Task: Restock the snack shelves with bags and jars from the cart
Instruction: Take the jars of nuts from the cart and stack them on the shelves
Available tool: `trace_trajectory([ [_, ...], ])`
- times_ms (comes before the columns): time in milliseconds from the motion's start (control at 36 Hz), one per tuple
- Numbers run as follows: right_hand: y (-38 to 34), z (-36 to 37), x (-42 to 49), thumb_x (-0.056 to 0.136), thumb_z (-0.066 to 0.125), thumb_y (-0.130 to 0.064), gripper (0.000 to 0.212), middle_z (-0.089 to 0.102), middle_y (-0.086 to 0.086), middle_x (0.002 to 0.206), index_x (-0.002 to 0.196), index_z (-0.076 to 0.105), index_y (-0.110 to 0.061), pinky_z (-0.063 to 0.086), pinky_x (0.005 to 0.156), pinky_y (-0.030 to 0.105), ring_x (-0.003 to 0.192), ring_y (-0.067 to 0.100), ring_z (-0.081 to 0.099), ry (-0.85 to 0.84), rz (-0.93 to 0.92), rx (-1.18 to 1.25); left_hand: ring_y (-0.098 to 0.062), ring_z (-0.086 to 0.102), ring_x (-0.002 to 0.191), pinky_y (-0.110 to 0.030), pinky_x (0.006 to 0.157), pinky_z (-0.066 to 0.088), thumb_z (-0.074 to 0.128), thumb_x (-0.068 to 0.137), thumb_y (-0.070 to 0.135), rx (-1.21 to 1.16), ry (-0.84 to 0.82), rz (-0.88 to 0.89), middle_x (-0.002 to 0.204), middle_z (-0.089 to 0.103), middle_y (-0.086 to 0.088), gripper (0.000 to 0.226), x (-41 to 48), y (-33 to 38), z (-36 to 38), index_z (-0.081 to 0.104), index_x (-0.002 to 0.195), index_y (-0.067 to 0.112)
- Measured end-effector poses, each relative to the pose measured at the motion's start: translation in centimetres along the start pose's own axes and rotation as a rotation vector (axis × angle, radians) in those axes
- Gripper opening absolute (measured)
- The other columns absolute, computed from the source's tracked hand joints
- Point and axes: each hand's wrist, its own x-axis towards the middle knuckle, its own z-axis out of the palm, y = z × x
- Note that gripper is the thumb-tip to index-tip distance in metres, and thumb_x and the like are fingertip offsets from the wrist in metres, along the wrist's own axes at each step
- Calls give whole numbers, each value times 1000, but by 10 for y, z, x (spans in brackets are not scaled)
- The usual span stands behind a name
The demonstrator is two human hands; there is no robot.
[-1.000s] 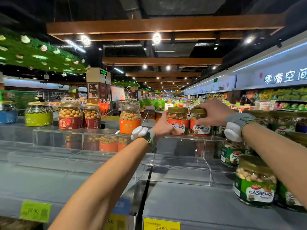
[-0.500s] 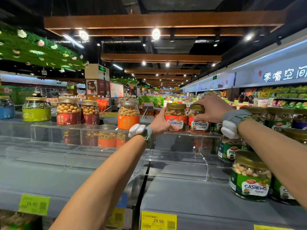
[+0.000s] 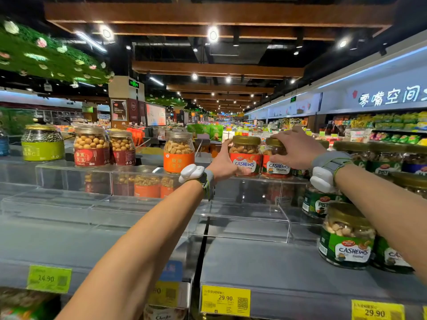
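Two red-labelled cashew jars are being set side by side on the top clear riser (image 3: 249, 181), the left jar (image 3: 245, 155) cupped by the left hand (image 3: 223, 163), the right jar (image 3: 276, 162) gripped around its lid by the right hand (image 3: 294, 148); release and label-squaring seem due next.

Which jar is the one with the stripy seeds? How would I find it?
Look along the top clear riser of the shelf, all the way to its left end. The sunflower seed jar stands there, left of the two red-label peanut jars. It alone has a yellow-green label and dark striped seeds instead of pale round nuts.
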Motion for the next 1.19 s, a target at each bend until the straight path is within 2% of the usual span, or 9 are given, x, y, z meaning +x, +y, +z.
trace_trajectory([
  [111,-5,-9,-7,93,56,-57,79,39,10,155,156,26,-20,36,112,51,145,35,22,-15,-16,-78,-33,45,137,-49,116,37,92,69,35,60,25,-1,157,35,-17,126,-10,12,-3,4,157,21],
  [222,-10,-22,-25,93,58,-48,71,36,9,157,153,31,-21,30,115,52,143,34,24,122,-11,-16,-31,34,144,-44,117,31,77,87,35,186,182,76,160,29,-17,100,-35,36,-6,11,157,9],
  [361,-18,-51,-79,93,60,-36,38,48,6,142,130,59,-24,30,109,43,135,28,30,264,-31,216,-23,52,112,-45,104,46,60,96,29,370,328,272,124,49,-8,40,-85,74,16,47,131,13],
  [472,-12,-75,-148,92,63,-28,14,60,-5,107,106,67,-27,38,87,21,105,8,53,340,-81,459,-18,57,82,-43,83,53,55,101,34,283,285,398,95,58,2,18,-140,114,63,52,107,18],
  [528,-3,-80,-200,91,66,-25,8,60,-19,87,99,68,-27,37,70,5,80,-9,56,352,-30,660,-18,62,76,-46,78,55,54,101,37,206,231,389,85,62,5,19,-166,127,97,55,106,19],
  [694,63,-59,-342,91,67,-21,18,60,-9,77,88,53,-33,40,60,18,63,-1,55,227,171,804,-27,65,74,-53,75,55,50,102,38,107,39,362,76,64,1,16,-227,170,230,54,88,32],
  [889,175,-16,-522,91,68,-24,10,65,-7,78,94,60,-26,55,65,34,62,9,61,108,587,786,-24,64,78,-43,76,53,56,99,35,42,-279,346,82,63,2,19,-280,191,434,60,97,17],
  [1028,242,0,-643,89,69,-26,16,71,-2,87,90,57,-37,52,75,29,71,8,66,-17,811,666,-24,65,85,-44,78,55,56,91,46,49,-540,269,97,66,3,20,-326,182,562,53,102,30],
  [1194,300,8,-778,87,71,-22,16,67,-5,89,94,61,-32,43,73,20,73,7,59,-60,1091,544,-27,63,94,-31,80,44,59,96,18,136,-874,341,109,65,-12,26,-372,170,698,58,120,7],
])
